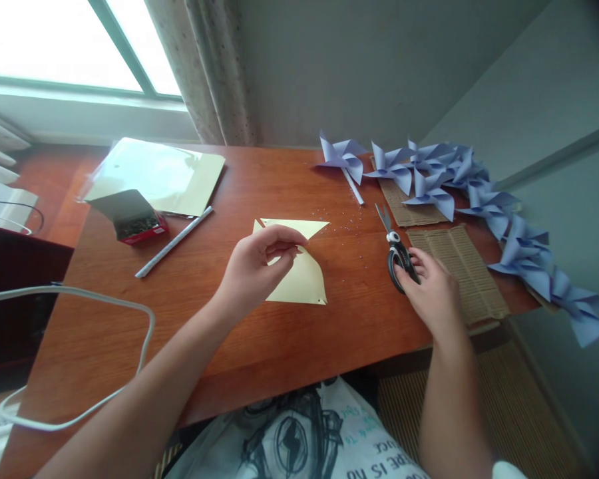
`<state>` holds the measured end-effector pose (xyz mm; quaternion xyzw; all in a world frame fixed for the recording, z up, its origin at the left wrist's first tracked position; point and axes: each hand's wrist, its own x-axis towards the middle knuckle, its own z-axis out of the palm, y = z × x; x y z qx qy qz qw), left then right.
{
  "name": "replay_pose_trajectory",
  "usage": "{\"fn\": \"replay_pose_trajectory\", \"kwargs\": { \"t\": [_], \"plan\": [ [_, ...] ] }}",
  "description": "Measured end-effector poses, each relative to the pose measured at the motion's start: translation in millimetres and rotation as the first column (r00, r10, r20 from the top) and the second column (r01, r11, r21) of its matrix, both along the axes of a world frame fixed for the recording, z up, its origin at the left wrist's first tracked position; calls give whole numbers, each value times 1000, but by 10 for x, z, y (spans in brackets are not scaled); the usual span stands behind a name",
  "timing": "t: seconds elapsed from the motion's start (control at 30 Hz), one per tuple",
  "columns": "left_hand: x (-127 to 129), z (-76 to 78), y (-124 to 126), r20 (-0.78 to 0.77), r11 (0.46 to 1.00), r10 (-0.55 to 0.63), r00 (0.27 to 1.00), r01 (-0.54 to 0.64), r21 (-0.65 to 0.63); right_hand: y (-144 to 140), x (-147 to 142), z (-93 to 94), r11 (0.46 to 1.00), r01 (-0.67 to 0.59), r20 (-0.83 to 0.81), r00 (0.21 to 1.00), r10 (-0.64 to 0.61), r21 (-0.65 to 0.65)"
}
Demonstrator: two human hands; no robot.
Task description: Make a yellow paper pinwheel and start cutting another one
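A pale yellow sheet of paper [304, 279] with cuts running in from its corners and small holes near the corners is on the table in front of me. My left hand [264, 259] is closed in a pinch over its middle, where a flap curves up toward the fingertips; the exact pinch point is partly hidden. To the right, black-and-white scissors [395, 246] lie with their slightly parted blades pointing away from me. My right hand [432, 283] has its thumb and fingers around their handles, close to the tabletop.
Several purple paper pinwheels [432, 193] line the right and back edge, near corrugated cardboard pieces [456, 269]. At left are an open red box [142, 226], a rolled paper stick [174, 243] and a packet of paper sheets [154, 169]. A white cable [147, 326] loops over the left edge.
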<state>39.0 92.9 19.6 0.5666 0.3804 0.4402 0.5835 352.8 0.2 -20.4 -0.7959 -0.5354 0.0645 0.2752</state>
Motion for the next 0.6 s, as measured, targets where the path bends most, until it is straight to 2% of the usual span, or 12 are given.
{"fn": "replay_pose_trajectory", "kwargs": {
  "t": [0.1,0.27,0.6],
  "plan": [
    [2,-12,0,-48,999,21,999,-19,32,42,-84,67,1000,29,122,992,-28,-11],
    [-4,-11,0,-50,998,36,998,-33,50,112,-191,112,999,52,232,971,-49,-8],
    [-11,-17,-10,-24,999,37,999,-36,41,133,-202,29,999,28,260,965,-23,-17]
  ]
}}
